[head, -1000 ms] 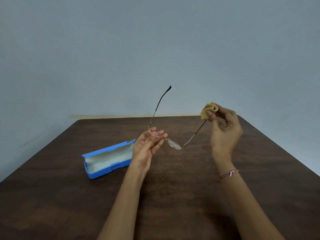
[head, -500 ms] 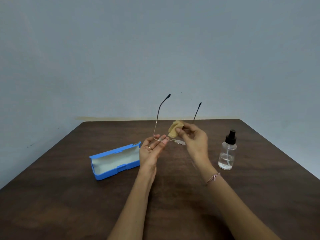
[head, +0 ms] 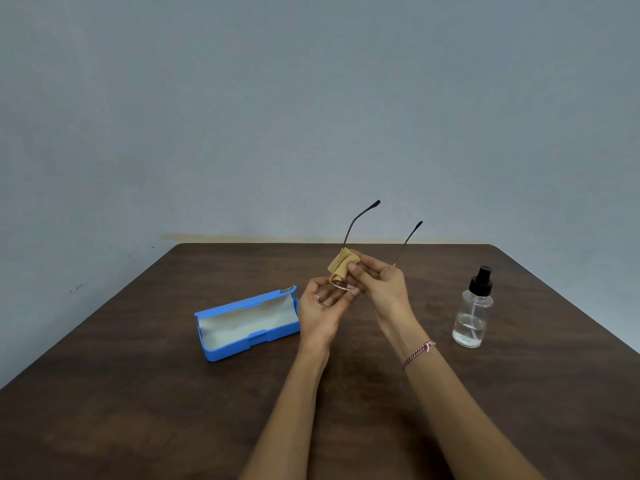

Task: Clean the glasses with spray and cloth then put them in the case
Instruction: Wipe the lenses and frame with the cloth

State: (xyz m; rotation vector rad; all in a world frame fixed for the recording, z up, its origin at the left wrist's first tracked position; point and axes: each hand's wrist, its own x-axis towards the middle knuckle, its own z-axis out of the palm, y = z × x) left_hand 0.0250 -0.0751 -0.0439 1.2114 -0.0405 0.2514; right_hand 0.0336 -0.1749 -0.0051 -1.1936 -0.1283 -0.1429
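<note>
Thin metal-framed glasses [head: 341, 284] are held in the air above the table, both temple arms pointing up and away. My left hand [head: 320, 311] grips the frame at the left lens from below. My right hand [head: 379, 284] pinches a folded tan cloth [head: 341, 264] against the left lens. An open blue case [head: 247, 322] with a pale lining lies on the table left of my hands. At the right stands a clear spray bottle [head: 472, 315] with a black nozzle.
The dark brown wooden table [head: 138, 393] reaches back to a plain grey-blue wall. My forearms come in from the bottom edge, with a bracelet on the right wrist.
My right hand brought the cloth from the right temple arm down and left onto the left lens. The glasses turned so both arms point upward. The view shifted and the spray bottle came into sight.
</note>
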